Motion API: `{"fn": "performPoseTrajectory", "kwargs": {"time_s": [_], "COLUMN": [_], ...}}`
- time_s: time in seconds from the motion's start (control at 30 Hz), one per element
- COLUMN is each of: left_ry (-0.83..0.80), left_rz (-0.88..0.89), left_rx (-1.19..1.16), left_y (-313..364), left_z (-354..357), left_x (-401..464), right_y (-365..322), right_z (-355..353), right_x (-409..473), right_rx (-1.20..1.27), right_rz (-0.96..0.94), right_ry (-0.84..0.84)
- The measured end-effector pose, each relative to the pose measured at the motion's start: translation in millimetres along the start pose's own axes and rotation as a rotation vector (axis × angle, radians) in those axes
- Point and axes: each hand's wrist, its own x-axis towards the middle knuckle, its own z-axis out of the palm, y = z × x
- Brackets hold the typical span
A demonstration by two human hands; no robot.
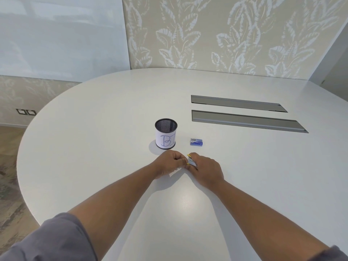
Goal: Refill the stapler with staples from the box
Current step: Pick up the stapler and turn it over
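At table (94, 129) center, our left hand (167, 164) and right hand (205, 169) pinch the stapler (191, 162) between fingertips; box (196, 142) at 12 o'clock, cup (166, 133) marked "BI" at 11.

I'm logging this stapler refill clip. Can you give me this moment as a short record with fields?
surface: white oval table
stapler: small grey and yellow stapler, held by both hands
left hand: pinching its near end
right hand: cupping its body
staple box: small blue cardboard box, lying beyond the hands
other: black mesh cup, paper-labelled, left of box
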Motion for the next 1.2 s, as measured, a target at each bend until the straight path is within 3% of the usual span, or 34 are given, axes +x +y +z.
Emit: {"fn": "performPoseTrajectory", "kwargs": {"time_s": [1.2], "left_ry": [0.024], "left_rz": [0.016], "left_rx": [-0.019], "left_y": [-2.6], "left_z": [0.7], "left_x": [1.0], "right_y": [-1.6], "right_z": [-1.2], "right_x": [-0.9], "right_rx": [-0.003], "right_rz": [0.017], "right_ry": [-0.01]}}
